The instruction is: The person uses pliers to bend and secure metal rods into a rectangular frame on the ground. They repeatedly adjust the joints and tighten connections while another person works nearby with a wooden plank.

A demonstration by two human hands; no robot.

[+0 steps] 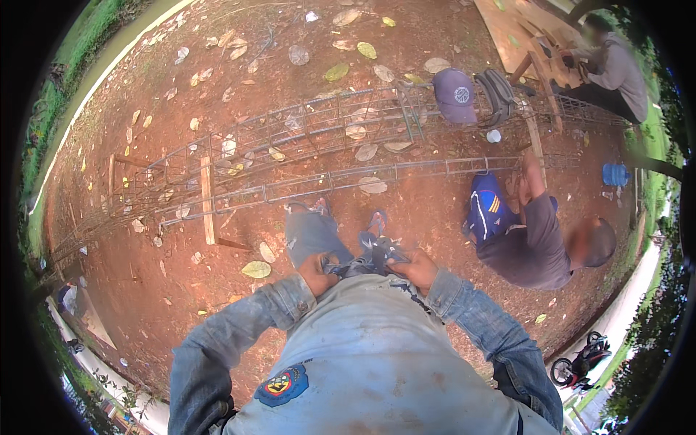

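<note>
Both hands are at the front of my waist, just below the hem of my stained light-blue shirt. My left hand is closed, its fingers curled into bunched dark cloth at the waist. On the other side, my right hand pinches the same cloth with its thumb on top. Whether this is a waistband, a belt or another garment cannot be made out. Below are my grey-blue trousers and a foot in a sandal.
A long steel rebar cage lies across in front of me, near a wooden stand. A cap and a bag rest on it. One person crouches at right; another sits farther off. Leaves litter the soil.
</note>
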